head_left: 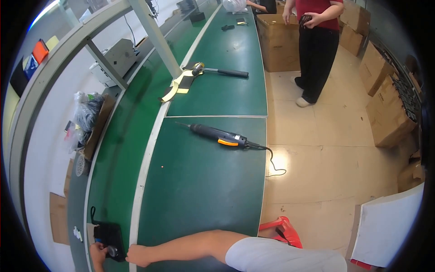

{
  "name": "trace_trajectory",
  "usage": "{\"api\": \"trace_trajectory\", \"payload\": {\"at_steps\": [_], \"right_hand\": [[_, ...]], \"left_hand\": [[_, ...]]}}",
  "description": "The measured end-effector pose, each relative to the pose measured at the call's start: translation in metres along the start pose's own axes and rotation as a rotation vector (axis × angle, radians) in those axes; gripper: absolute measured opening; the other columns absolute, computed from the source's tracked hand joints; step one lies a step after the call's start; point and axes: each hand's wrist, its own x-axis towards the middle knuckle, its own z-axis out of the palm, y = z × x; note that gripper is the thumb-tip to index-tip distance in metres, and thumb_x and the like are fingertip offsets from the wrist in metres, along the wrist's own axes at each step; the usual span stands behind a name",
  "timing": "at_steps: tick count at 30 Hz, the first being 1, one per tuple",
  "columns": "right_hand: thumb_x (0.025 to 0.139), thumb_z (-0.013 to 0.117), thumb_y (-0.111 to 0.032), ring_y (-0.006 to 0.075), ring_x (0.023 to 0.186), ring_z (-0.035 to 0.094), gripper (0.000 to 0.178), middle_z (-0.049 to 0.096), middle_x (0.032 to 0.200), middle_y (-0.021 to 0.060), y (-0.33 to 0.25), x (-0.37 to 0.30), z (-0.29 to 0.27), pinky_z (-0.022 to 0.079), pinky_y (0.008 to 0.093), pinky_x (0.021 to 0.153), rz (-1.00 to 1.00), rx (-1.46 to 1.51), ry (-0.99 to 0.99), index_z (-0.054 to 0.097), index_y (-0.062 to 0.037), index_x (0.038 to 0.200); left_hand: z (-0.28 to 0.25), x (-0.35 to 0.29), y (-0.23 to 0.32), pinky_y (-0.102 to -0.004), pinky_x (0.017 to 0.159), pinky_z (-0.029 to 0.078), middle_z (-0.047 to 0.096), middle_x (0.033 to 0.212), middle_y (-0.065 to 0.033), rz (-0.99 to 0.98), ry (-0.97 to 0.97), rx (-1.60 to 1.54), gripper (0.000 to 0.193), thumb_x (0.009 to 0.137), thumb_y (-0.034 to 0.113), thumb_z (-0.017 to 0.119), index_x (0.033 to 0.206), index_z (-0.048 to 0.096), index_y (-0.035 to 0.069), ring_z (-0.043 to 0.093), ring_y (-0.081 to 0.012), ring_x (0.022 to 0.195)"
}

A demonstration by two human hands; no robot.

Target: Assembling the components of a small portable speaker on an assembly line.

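At the lower left, a black rectangular item [110, 235] with a thin black loop lies on the green conveyor belt [115, 149]. A round grey piece [112, 250] sits at its near end, where the fingers of my left hand [97, 255] curl against it. My right hand [138, 255] reaches across the workbench with its fingers closed by the item's near right corner. Whatever those fingers hold, if anything, is hidden. Further up the green bench [204, 181] lies a black electric screwdriver [217, 134] with an orange lever, its cable hanging over the right edge.
Beyond the screwdriver, a hammer [226, 72] lies by yellow-and-black strips [183, 84]. A metal post [156, 38] rises beside the belt. A person [317, 45] stands right of the bench near a large carton [278, 43]. A red stool [290, 231] is close by my right arm.
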Motion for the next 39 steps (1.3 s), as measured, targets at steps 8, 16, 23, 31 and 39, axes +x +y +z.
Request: {"api": "trace_trajectory", "payload": {"at_steps": [8,16,23,31,39], "right_hand": [[0.074,0.064,-0.014,0.0386,0.074,0.070,0.024,0.070,0.075,0.0191,-0.004,0.009,-0.002,0.054,0.0488,0.068,-0.041,0.044,0.030,0.068,-0.0001,0.092],[0.074,0.066,-0.017,0.0365,0.085,0.072,0.027,0.073,0.084,0.0182,0.001,0.007,-0.005,0.055,0.0493,0.073,-0.003,0.098,-0.022,0.070,-0.0020,0.096],[0.074,0.066,-0.015,0.0387,0.078,0.070,0.025,0.069,0.075,0.0189,0.007,0.000,0.004,0.054,0.0502,0.068,-0.031,0.103,0.038,0.068,-0.0015,0.095],[0.076,0.062,-0.013,0.0391,0.073,0.068,0.021,0.066,0.073,0.0189,0.007,0.000,-0.003,0.052,0.0527,0.066,-0.071,0.083,0.124,0.064,0.0013,0.092],[0.079,0.062,-0.022,0.0423,0.077,0.069,0.021,0.069,0.081,0.0240,-0.015,-0.001,-0.012,0.056,0.0536,0.072,0.030,0.119,0.003,0.067,-0.0018,0.078]], "left_hand": [[-0.017,-0.022,0.045,-0.0362,0.057,0.048,0.058,0.058,-0.0110,-0.128,0.142,0.121,0.023,0.058,0.004,0.080,0.065,0.059,-0.003,0.058,-0.0207,0.055],[-0.057,-0.115,0.043,-0.0282,0.052,0.037,0.052,0.059,0.0026,-0.394,0.015,-0.267,0.020,0.060,-0.006,0.072,0.062,0.056,0.006,0.049,-0.0087,0.056],[-0.049,-0.306,0.121,-0.0285,0.070,0.048,0.064,0.076,-0.0060,-0.632,0.139,-0.346,0.013,0.084,0.013,0.074,0.087,0.071,0.000,0.059,-0.0169,0.070],[-0.001,-0.411,0.231,-0.0416,0.077,0.053,0.072,0.082,-0.0190,-0.829,0.274,-0.125,0.026,0.074,0.019,0.079,0.092,0.074,0.002,0.068,-0.0326,0.077],[0.036,-0.444,0.243,-0.0343,0.068,0.050,0.066,0.078,-0.0099,-0.964,0.548,-0.370,0.024,0.073,0.005,0.076,0.092,0.065,-0.004,0.062,-0.0187,0.073]]}}
